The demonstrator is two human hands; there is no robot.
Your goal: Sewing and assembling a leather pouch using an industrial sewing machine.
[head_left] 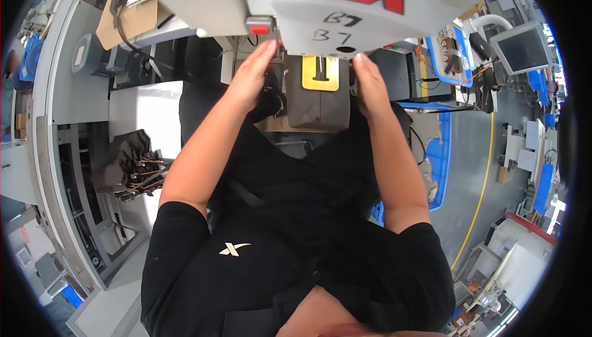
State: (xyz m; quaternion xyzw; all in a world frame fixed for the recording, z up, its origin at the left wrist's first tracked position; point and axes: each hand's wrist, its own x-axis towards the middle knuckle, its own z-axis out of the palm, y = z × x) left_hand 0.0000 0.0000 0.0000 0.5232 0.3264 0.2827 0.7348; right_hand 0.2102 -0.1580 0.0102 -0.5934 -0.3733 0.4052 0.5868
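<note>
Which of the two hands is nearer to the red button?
The left hand, just below the red button; the right hand is beyond the yellow plate.

- I see a smooth, painted machine housing [299, 4]; metal or plastic, I can't tell.
- The yellow plate [333, 75] looks like smooth metal to me, slightly glossy.
- I read the dark block [319, 110] beneath as matt, faintly marked.
- Shirt [290, 238]: matt black cloth, its 2 sleeves alike.
- Tray [445, 152]: smooth blue plastic.
- Brown sheet [137, 22]: matt cardboard.
</note>
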